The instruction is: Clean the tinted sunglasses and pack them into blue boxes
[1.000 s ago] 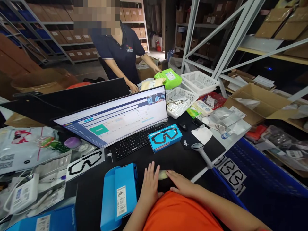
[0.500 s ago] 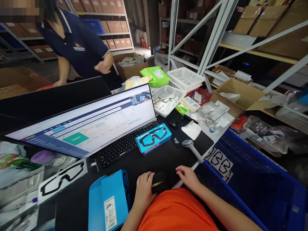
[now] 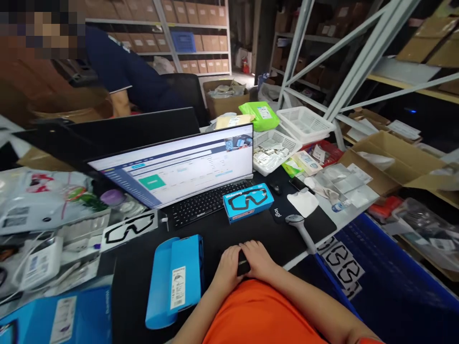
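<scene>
My left hand (image 3: 228,266) and my right hand (image 3: 258,260) meet at the table's near edge, just in front of the orange shirt. Their fingers are curled round a small black object (image 3: 244,267), mostly covered; its kind does not show. To the left, a blue cardboard box (image 3: 191,267) with a white label lies with its flap out. Beyond my hands, a closed blue box (image 3: 248,203) with a black glasses outline rests against the keyboard (image 3: 195,208).
A monitor (image 3: 193,167) stands behind the keyboard. Right of it are a mouse (image 3: 275,188), a barcode scanner (image 3: 301,229) and white baskets (image 3: 304,125). A blue bin (image 3: 390,286) stands at the right. Someone in a dark shirt (image 3: 132,76) is behind the monitor.
My right hand has come leftward from beside the black object and joined my left hand on it. The view has swung left, and the other person has bent lower.
</scene>
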Available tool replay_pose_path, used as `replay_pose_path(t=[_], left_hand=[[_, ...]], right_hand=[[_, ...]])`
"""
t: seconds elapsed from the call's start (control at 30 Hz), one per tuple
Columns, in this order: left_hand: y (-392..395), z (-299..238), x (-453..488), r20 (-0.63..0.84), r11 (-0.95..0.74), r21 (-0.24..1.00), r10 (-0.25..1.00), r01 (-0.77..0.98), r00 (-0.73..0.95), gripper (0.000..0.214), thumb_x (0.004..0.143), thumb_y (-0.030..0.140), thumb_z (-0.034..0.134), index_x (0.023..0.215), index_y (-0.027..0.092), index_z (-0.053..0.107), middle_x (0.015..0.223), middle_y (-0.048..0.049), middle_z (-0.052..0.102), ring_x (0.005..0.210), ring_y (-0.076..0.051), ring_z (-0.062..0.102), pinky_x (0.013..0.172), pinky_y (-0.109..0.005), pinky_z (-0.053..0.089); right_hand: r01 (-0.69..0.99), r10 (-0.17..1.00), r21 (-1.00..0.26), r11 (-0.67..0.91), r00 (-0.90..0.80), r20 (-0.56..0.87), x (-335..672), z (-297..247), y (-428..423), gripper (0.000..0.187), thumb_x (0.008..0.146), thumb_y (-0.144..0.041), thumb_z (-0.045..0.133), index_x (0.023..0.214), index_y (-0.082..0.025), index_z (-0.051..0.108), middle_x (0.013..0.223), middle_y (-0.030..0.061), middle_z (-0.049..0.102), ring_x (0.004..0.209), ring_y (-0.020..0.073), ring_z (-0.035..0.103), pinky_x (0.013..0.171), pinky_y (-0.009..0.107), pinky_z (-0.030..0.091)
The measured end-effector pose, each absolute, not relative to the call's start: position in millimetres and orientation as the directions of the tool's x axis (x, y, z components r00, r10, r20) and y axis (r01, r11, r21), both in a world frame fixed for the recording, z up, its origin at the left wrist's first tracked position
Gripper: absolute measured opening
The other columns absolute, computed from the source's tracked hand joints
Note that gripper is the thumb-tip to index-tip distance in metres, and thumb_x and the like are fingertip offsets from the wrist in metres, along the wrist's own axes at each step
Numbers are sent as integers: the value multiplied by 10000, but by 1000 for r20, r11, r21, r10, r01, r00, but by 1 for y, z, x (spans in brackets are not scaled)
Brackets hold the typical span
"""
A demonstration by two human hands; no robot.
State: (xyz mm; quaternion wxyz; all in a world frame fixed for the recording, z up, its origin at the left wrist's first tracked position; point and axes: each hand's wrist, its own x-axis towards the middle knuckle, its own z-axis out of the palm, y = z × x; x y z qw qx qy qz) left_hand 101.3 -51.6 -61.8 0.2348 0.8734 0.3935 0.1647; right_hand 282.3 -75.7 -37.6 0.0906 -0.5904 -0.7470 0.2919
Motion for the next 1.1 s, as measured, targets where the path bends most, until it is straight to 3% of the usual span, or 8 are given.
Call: replay_pose_path(t=[0.1, 0.17, 0.3, 0.4, 0.53, 0.73, 0.93, 1.1], left_hand=[[-57, -55, 76, 53, -439, 604, 855, 665, 516, 1098, 560, 207, 782, 1506, 169, 226, 1546, -212, 362, 1452, -404, 330, 1139, -596, 359], [-63, -52, 59, -105, -206, 717, 913, 666, 395, 1190, 564, 194, 794, 1543, 193, 117, 1582, -215, 280, 1455, -395, 325, 1136, -585, 370], [-71, -54, 49, -339, 75, 837, 848, 542, 408, 926, 675, 99, 666, 1504, 237, 276, 1367, -137, 554, 1059, -217, 674, 890, -381, 574], [-69, -55, 57, -304, 53, 847, 865, 529, 399, 646, 795, 97, 521, 1418, 230, 415, 1190, -73, 624, 821, -121, 663, 724, -273, 572], [-59, -43, 61, -238, -25, 822, 892, 568, 383, 209, 882, 210, 494, 1035, 215, 636, 954, -30, 610, 797, -153, 604, 751, -289, 531], [-54, -28, 59, -181, -99, 742, 923, 664, 340, 230, 882, 199, 493, 675, 200, 593, 1013, -51, 568, 1000, -227, 557, 893, -363, 464], [-65, -38, 75, -203, -65, 734, 929, 677, 310, 258, 904, 186, 407, 900, 206, 664, 1044, -89, 561, 976, -267, 573, 913, -471, 488], [-74, -36, 121, -144, -207, 799, 845, 564, 515, 368, 811, 316, 613, 1167, 263, 691, 1200, -119, 605, 1146, -341, 517, 1052, -556, 374]], right_hand=[[802, 921, -575, 159, -331, -206, 298, -42, -77, 866, 613, -318, 850, 1394, -196, 498, 1319, 147, 575, 1199, 350, 521, 1043, 498, 410], [738, 938, -658, 149, -315, -141, 316, -45, -83, 838, 612, -333, 859, 1362, -207, 508, 1325, 130, 558, 1220, 326, 513, 1059, 458, 414], [617, 962, -766, 182, -271, 10, 346, -44, -93, 786, 654, -346, 839, 1347, -195, 501, 1323, 158, 538, 1247, 345, 494, 1083, 482, 391], [604, 942, -754, 259, -329, 60, 354, -34, -94, 735, 696, -347, 803, 1349, -208, 496, 1318, 159, 542, 1248, 349, 491, 1083, 489, 383], [648, 935, -708, 281, -350, 51, 354, -20, -92, 731, 678, -251, 772, 1349, -202, 488, 1326, 149, 537, 1253, 332, 479, 1090, 461, 372], [824, 919, -509, 249, -367, -144, 339, -16, -94, 804, 644, -279, 787, 1395, -229, 502, 1318, 135, 550, 1178, 345, 497, 1018, 472, 388], [894, 887, -323, 309, -394, -241, 299, -25, -89, 870, 681, -211, 726, 1495, -263, 423, 1259, 149, 582, 1101, 357, 535, 923, 485, 426], [863, 852, -269, 427, -484, -200, 280, -45, -81, 678, 744, -165, 643, 1411, -244, 545, 1213, 164, 646, 1054, 374, 559, 874, 504, 434]])
